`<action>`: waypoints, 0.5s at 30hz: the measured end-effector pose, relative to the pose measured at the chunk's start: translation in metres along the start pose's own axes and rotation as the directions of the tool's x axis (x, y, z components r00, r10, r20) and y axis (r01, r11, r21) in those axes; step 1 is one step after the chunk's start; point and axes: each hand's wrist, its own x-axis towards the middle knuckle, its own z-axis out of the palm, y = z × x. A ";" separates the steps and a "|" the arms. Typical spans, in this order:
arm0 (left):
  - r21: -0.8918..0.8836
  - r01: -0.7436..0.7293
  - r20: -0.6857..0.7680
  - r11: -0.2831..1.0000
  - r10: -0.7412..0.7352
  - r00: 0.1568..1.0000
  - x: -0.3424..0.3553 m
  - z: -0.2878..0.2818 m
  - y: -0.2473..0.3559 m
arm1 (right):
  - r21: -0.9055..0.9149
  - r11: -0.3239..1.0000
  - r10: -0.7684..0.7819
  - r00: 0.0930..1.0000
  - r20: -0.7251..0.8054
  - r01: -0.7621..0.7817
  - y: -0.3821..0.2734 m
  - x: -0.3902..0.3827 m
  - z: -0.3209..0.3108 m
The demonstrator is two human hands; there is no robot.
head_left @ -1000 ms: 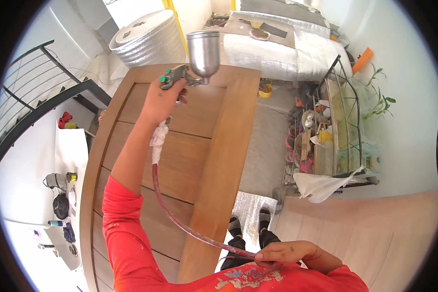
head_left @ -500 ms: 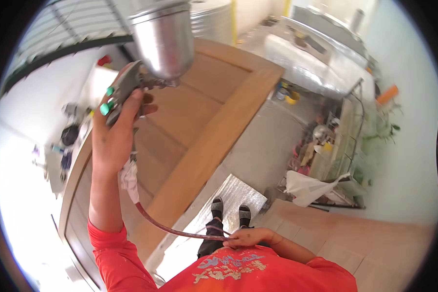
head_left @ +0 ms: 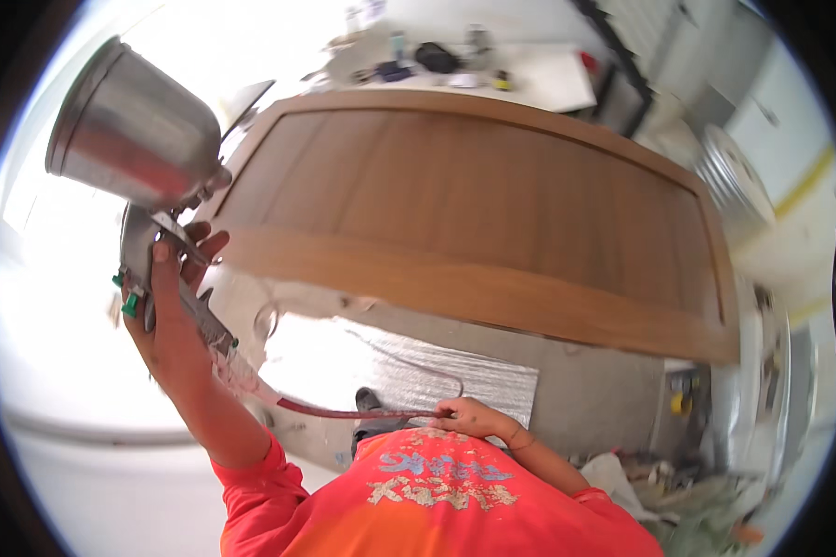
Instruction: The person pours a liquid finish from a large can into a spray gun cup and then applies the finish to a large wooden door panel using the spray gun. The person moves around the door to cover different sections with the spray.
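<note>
My left hand (head_left: 169,278) is raised at the left, wrapped round the handle of a spray gun (head_left: 137,246) with a large metal cup (head_left: 144,130) on top and green knobs at its back. From the handle's foot, wrapped in whitish material, a dark red hose (head_left: 330,411) runs across my waist. Closed on that hose is my right hand (head_left: 474,418), low in front of my shirt. Beyond both hands lies a large brown wooden door panel (head_left: 455,288), with a raised frame around its planks. The gun's nozzle end is near the panel's left end.
Behind the panel stands a white table (head_left: 548,88) with a black cap-like item (head_left: 437,58) and bottles. Shiny foil sheeting (head_left: 399,362) covers the floor by my feet. A ribbed metal drum (head_left: 734,176) stands at the right, and crumpled sheeting (head_left: 697,497) lies lower right.
My view has swung left, so the panel now lies crosswise ahead. The spray gun has shifted toward the panel's left end, still in my left hand; my right hand keeps hold of the hose.
</note>
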 end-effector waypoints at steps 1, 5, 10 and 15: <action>0.043 0.019 -0.088 0.999 -0.015 0.996 0.010 -0.032 -0.002 | -0.036 0.999 0.007 0.997 0.071 -0.004 -0.007 0.024 0.012; 0.119 -0.021 -0.281 0.993 0.054 0.958 0.085 -0.170 -0.046 | -0.259 0.963 -0.018 0.975 0.220 0.077 -0.003 0.146 0.043; 0.202 0.030 -0.485 0.979 0.073 0.871 0.151 -0.303 -0.085 | -0.580 0.804 -0.010 0.978 0.207 0.131 0.075 0.287 0.095; 0.206 0.099 -0.573 0.973 0.038 0.819 0.232 -0.402 -0.119 | -0.578 0.804 -0.032 0.981 0.192 0.140 0.047 0.391 0.123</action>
